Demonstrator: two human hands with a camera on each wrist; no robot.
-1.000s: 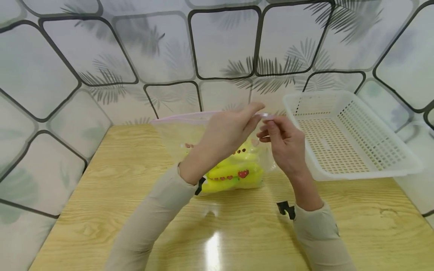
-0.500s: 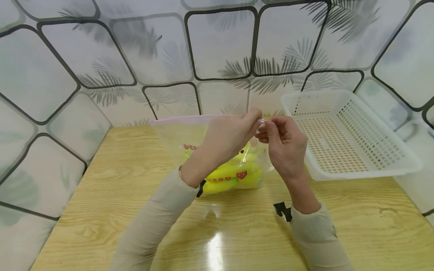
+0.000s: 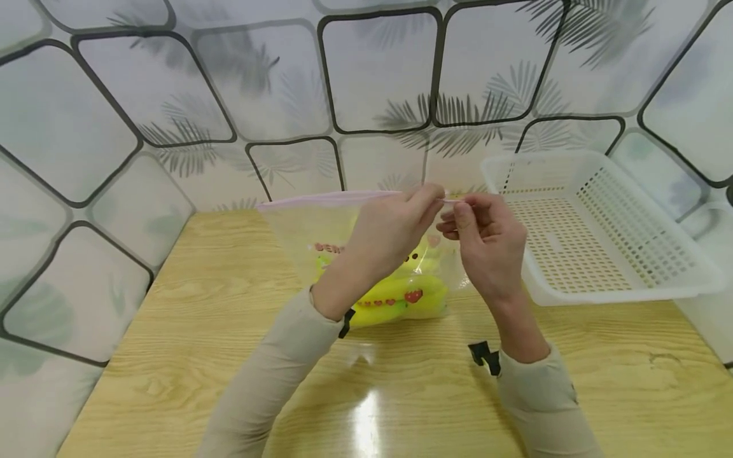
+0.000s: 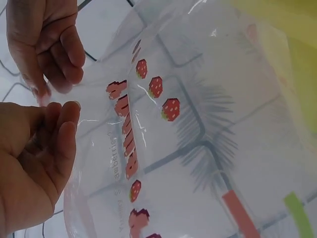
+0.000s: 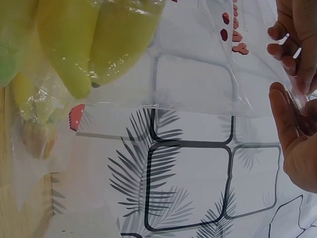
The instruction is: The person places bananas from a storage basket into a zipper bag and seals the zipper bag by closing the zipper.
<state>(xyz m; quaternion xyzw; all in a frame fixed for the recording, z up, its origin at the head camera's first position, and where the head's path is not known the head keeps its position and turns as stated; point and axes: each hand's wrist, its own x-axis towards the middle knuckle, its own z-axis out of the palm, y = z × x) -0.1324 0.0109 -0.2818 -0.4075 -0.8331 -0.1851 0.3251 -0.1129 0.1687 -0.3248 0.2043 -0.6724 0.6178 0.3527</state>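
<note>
A clear zip bag (image 3: 298, 238) with a pink top strip and printed strawberries stands on the table. Yellow bananas (image 3: 375, 312) lie inside, at its bottom. Near the bag's upper right corner, my left hand (image 3: 392, 229) pinches the top strip, crossing in front of the bag and hiding part of it. Close beside it, my right hand (image 3: 491, 251) pinches the corner end of the same strip between thumb and forefinger. Both hands appear near each other at the bag's edge in the left wrist view, where the left hand (image 4: 34, 158) is lower.
A white perforated plastic basket (image 3: 618, 296) stands at the right, against the patterned wall covering (image 3: 378, 70). Below the hands lies the wood-grain table (image 3: 189, 356), with a bright reflection near its front. A black piece (image 3: 485, 357) shows beside the right sleeve.
The left hand's raised fingers have come down onto the strip next to the right hand. The right hand keeps its hold at the corner. The bag has barely moved.
</note>
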